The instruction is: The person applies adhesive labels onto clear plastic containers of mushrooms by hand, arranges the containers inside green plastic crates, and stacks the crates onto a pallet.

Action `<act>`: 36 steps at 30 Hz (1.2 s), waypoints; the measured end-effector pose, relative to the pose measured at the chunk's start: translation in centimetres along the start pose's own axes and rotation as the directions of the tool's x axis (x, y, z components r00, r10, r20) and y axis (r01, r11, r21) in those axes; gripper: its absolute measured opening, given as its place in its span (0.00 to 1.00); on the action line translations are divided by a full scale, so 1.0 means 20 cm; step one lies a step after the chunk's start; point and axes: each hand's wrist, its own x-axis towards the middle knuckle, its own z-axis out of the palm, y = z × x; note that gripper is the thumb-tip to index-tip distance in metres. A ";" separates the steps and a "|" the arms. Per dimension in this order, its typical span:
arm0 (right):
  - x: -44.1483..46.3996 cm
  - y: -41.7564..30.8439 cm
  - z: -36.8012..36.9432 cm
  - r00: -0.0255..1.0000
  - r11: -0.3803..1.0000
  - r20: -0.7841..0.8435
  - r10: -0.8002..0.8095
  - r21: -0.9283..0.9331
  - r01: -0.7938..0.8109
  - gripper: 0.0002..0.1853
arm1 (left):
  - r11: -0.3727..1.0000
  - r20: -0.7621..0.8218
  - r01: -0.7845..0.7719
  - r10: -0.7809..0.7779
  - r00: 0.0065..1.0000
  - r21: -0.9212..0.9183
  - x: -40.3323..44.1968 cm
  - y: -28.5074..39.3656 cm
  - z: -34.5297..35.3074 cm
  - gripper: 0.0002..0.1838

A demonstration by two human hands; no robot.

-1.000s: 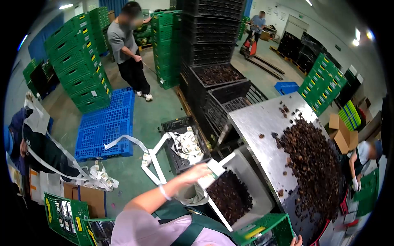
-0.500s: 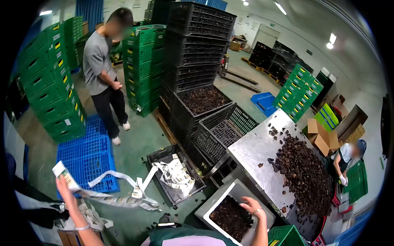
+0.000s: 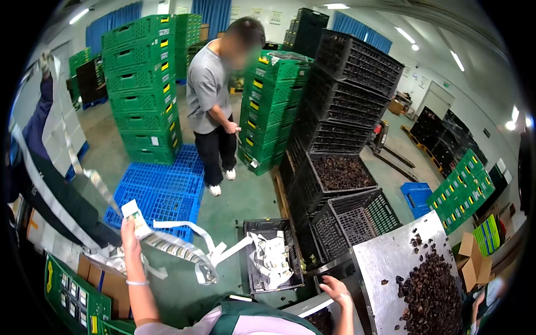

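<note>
My left hand (image 3: 130, 237) is closed on one end of a strip of printed labels (image 3: 138, 219), with its white end piece standing above my fingers. The strip (image 3: 178, 248) trails to the right in folds and runs towards a black crate (image 3: 249, 279) on the floor, where a white heap of label strips (image 3: 273, 259) lies. My right hand (image 3: 335, 289) is held out with fingers apart and nothing visible in it. It is near the white bin (image 3: 304, 306) and the metal table (image 3: 368, 262). Dark, mushroom-like pieces (image 3: 321, 321) partly show in the bin.
A person in a grey shirt (image 3: 207, 84) stands by a blue pallet (image 3: 167, 184). At left, another person's raised sleeve (image 3: 42, 117) reaches up beside a hanging strip. Green crates (image 3: 139, 100) and black crates (image 3: 352, 84) are stacked high. Dark pieces (image 3: 432, 285) cover much of the table.
The view has swung left, so the person at the left edge and a green crate show more. My right hand no longer appears over the bin's contents. My left hand still holds the strip.
</note>
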 end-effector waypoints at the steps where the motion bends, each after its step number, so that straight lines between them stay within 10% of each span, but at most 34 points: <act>1: 0.05 0.01 0.06 0.998 0.999 0.052 -0.033 -0.025 0.034 0.26 | 1.000 0.019 0.007 -0.007 1.000 0.000 0.00 0.01 0.07 0.11; 6: 0.24 -0.13 0.25 0.958 0.992 0.274 -0.090 -0.057 0.109 0.27 | 0.999 0.122 -0.028 0.024 0.992 0.033 0.10 0.08 0.37 0.12; 21: 0.98 -0.70 0.43 0.981 0.966 0.116 -0.158 -0.185 0.178 0.24 | 0.953 0.549 -0.156 -0.012 0.835 0.258 1.09 -0.31 1.38 0.07; 24: 1.10 -0.86 0.47 0.986 0.966 0.094 -0.136 -0.206 0.153 0.24 | 0.899 0.750 -0.316 -0.020 0.661 0.303 1.14 -0.44 1.56 0.12; 26: 1.15 -0.94 0.51 0.991 0.970 0.082 -0.102 -0.214 0.118 0.24 | 0.661 0.900 -0.709 0.114 0.421 0.248 1.17 -0.51 1.69 0.16; 30: 1.12 -0.96 0.57 0.997 0.978 0.059 -0.058 -0.197 0.068 0.25 | 0.662 0.973 -0.746 0.117 0.199 0.073 1.12 -0.64 1.90 0.12; 36: 0.87 -0.75 0.58 0.993 0.969 -0.012 0.121 -0.215 -0.121 0.26 | 0.624 0.987 -0.779 0.076 0.143 0.065 1.01 -0.66 2.05 0.13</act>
